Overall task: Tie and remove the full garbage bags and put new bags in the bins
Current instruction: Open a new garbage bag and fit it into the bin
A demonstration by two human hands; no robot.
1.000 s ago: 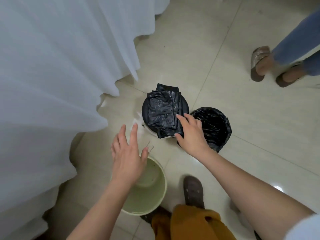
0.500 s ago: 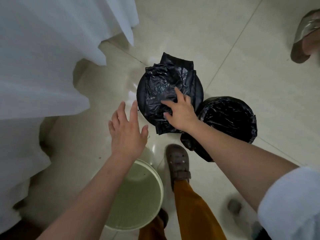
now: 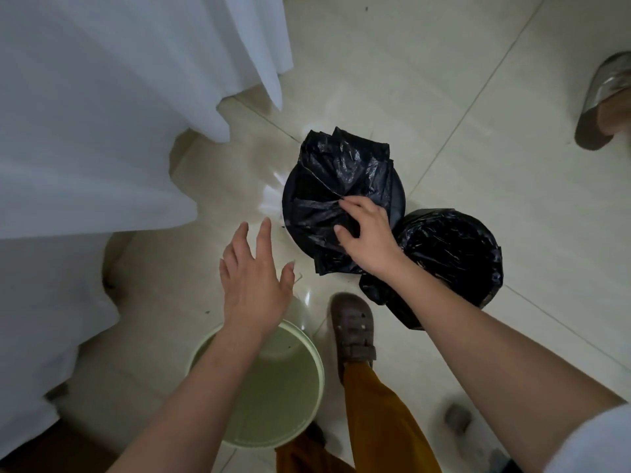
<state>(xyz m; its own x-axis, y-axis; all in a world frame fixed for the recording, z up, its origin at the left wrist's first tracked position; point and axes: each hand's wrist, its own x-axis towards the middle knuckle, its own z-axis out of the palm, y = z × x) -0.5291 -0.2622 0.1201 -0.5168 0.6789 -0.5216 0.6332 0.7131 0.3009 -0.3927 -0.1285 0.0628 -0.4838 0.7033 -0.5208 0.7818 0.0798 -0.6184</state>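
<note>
A stack of folded black garbage bags (image 3: 341,172) lies on top of a round black bin (image 3: 397,199) in the middle of the floor. My right hand (image 3: 368,233) rests on the stack, fingers curled into the plastic and pinching a fold. To its right stands a second bin lined with a black bag (image 3: 450,254). A pale green bin (image 3: 273,397) with no bag inside stands near my feet. My left hand (image 3: 256,278) hovers above the green bin, fingers spread, holding nothing.
White curtains (image 3: 102,131) hang along the left side. My brown shoe (image 3: 351,329) and orange trouser leg stand between the green bin and the lined bin. Another person's sandalled foot (image 3: 604,104) is at the right edge. The floor is pale tile.
My right hand's fingers have closed on a fold of the folded bags, bunching the plastic. The camera has moved closer and lower. My left hand has stayed spread above the green bin.
</note>
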